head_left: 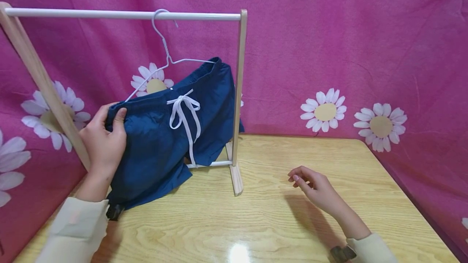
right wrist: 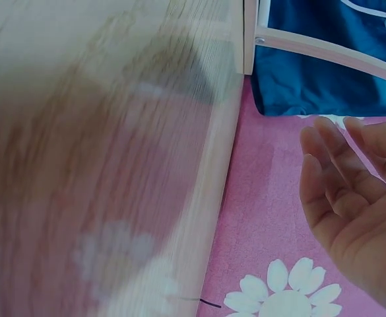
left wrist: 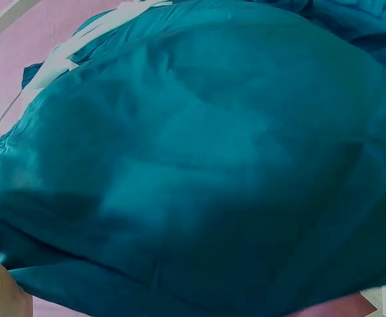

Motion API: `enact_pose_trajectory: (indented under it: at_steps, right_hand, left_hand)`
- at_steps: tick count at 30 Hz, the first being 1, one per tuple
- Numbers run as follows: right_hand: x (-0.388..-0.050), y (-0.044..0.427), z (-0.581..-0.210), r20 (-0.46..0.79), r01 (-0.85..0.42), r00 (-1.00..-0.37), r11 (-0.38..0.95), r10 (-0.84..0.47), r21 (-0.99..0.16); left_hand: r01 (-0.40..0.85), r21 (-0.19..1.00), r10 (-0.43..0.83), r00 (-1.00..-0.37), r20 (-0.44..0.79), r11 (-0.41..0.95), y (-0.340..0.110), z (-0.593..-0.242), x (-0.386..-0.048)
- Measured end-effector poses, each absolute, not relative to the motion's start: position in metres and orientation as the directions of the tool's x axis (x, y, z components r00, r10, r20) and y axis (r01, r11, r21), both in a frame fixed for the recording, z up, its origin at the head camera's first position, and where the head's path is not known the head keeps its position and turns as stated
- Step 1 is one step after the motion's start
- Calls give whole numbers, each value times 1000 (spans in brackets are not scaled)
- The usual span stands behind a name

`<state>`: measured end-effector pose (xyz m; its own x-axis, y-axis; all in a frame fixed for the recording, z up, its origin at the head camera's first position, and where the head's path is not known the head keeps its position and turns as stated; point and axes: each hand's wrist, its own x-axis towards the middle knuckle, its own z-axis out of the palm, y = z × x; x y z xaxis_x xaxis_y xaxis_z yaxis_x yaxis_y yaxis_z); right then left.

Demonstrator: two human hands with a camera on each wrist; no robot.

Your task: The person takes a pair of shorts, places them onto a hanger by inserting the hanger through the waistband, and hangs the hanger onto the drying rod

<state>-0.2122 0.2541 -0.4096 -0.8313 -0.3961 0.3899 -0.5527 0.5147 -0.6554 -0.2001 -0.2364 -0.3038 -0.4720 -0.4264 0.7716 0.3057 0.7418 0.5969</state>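
Navy blue shorts with a white drawstring bow hang on a white wire hanger hooked over the rack's white top bar. With thumb and fingers my left hand pinches the waistband at its left corner. The waistband slopes, its right corner higher and next to the rack's right post. In the left wrist view the blue shorts fill most of the picture. Away from the rack, my right hand hovers above the table with loosely bent fingers, holding nothing; the right wrist view shows this hand too.
The wooden rack's right post ends in a foot on the light wood table. Its left post leans beside my left hand. A pink cloth with white daisies hangs behind the table and at its sides.
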Motion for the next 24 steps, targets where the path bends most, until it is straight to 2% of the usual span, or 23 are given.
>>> enact_pose_trajectory:
  at_steps: [7,15,24]
  right_hand:
    - [-213,256,-409,389,-556,-829,519,-402,-649]
    - [-213,258,-409,392,-563,-824,520,-409,-642]
    - [-213,260,-410,348,-524,-848,534,-400,-663]
  left_hand:
    - [304,625,-425,-519,742,719,-229,-303,-204]
    - [300,629,-442,-503,743,717,-224,-304,-205]
    - [305,644,-452,-508,733,702,-218,-305,-209]
